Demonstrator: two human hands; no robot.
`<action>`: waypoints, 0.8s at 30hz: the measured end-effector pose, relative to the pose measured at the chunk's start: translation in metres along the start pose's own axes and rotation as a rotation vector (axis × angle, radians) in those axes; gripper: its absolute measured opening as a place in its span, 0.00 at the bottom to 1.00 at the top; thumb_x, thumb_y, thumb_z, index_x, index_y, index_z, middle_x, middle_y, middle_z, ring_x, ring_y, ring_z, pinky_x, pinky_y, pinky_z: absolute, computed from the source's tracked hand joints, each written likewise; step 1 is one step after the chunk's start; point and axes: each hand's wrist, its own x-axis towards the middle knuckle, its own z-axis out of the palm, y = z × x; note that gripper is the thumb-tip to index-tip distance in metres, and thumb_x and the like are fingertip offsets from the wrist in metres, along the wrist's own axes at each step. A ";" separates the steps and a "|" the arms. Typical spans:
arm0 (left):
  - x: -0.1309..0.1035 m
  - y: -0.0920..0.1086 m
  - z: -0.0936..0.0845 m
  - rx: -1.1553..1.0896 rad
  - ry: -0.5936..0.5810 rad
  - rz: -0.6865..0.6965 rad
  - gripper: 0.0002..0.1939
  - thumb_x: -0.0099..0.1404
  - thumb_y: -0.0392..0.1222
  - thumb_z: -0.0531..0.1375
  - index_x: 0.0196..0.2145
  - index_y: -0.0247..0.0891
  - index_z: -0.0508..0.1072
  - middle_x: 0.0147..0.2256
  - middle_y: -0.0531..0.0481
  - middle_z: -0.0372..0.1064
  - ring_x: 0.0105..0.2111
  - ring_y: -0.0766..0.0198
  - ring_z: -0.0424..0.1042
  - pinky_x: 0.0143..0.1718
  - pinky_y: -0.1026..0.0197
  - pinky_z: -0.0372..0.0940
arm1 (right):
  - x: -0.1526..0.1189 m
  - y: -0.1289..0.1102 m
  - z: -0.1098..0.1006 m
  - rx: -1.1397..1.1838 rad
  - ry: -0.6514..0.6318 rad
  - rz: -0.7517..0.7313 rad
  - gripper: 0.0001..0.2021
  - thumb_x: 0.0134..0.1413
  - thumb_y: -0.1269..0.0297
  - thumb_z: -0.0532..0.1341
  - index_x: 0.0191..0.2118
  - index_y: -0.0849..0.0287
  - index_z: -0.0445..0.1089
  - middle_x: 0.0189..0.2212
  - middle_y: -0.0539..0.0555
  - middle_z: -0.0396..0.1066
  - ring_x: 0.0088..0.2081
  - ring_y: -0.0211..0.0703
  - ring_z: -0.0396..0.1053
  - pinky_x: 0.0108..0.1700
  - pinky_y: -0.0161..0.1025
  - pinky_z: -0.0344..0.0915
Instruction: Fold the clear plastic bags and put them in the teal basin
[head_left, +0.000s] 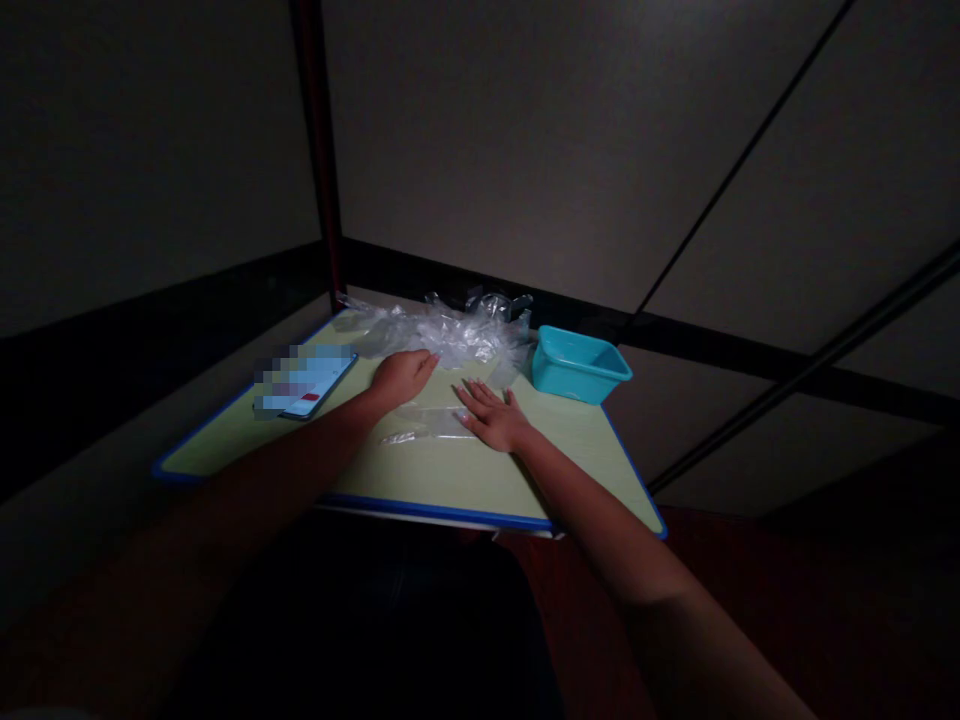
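A clear plastic bag [439, 423] lies spread on the table in front of me. My right hand [495, 415] rests flat on its right end, palm down, fingers stretched out and apart. Above the bag's left side is my left hand [405, 378], its fingers curled in and the thumb side pointing toward the pile. Whatever those fingers may hold is hidden. Just beyond both hands sits a heap of crumpled clear plastic bags [450, 332] along the table's far edge.
The pale yellow-green table [450, 490] has a blue rim. A turquoise plastic basket [577, 370] stands at its right back edge. On the left lies a phone [319, 385] with its screen lit and partly blurred. Wall panels rise behind the table.
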 end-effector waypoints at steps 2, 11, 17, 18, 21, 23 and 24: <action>-0.002 0.012 -0.006 0.015 -0.009 0.034 0.22 0.65 0.53 0.44 0.22 0.39 0.67 0.21 0.50 0.66 0.24 0.62 0.61 0.26 0.62 0.50 | -0.001 -0.002 -0.003 -0.016 -0.019 0.005 0.30 0.62 0.44 0.35 0.66 0.47 0.31 0.67 0.51 0.27 0.67 0.46 0.28 0.60 0.65 0.31; -0.064 0.024 -0.043 -0.047 0.012 0.099 0.18 0.64 0.50 0.47 0.21 0.40 0.63 0.23 0.50 0.62 0.27 0.62 0.63 0.30 0.61 0.56 | -0.010 -0.010 -0.004 -0.085 0.167 0.060 0.27 0.64 0.50 0.35 0.66 0.47 0.37 0.67 0.49 0.28 0.67 0.44 0.26 0.61 0.60 0.26; -0.095 -0.005 -0.045 -0.022 -0.024 0.135 0.11 0.59 0.50 0.56 0.27 0.40 0.68 0.31 0.48 0.67 0.38 0.57 0.64 0.43 0.57 0.59 | -0.016 -0.014 0.002 -0.178 0.341 0.123 0.26 0.64 0.55 0.38 0.66 0.51 0.42 0.67 0.51 0.33 0.67 0.42 0.29 0.61 0.58 0.20; -0.097 -0.007 -0.045 -0.037 -0.033 0.140 0.11 0.59 0.50 0.57 0.27 0.40 0.69 0.32 0.48 0.67 0.39 0.57 0.64 0.43 0.57 0.58 | -0.016 -0.013 0.003 -0.173 0.340 0.157 0.26 0.64 0.54 0.38 0.66 0.52 0.42 0.67 0.51 0.33 0.67 0.42 0.29 0.61 0.58 0.21; -0.099 -0.011 -0.041 -0.056 -0.053 0.150 0.11 0.57 0.51 0.60 0.27 0.40 0.70 0.32 0.49 0.67 0.40 0.57 0.63 0.44 0.57 0.58 | -0.011 -0.011 0.007 -0.150 0.313 0.235 0.27 0.64 0.53 0.36 0.66 0.54 0.42 0.67 0.53 0.33 0.67 0.43 0.29 0.61 0.60 0.24; -0.099 -0.014 -0.038 -0.066 -0.057 0.155 0.11 0.54 0.50 0.62 0.26 0.40 0.70 0.33 0.49 0.68 0.40 0.57 0.62 0.44 0.57 0.57 | -0.007 -0.009 0.009 -0.134 0.276 0.282 0.27 0.64 0.52 0.36 0.66 0.53 0.41 0.67 0.52 0.33 0.67 0.43 0.29 0.61 0.60 0.26; -0.100 -0.015 -0.037 -0.075 -0.058 0.158 0.10 0.53 0.49 0.63 0.25 0.40 0.70 0.33 0.50 0.68 0.40 0.57 0.62 0.44 0.57 0.57 | -0.005 -0.008 0.010 -0.121 0.251 0.305 0.27 0.63 0.52 0.36 0.66 0.52 0.41 0.67 0.51 0.33 0.67 0.43 0.29 0.61 0.60 0.27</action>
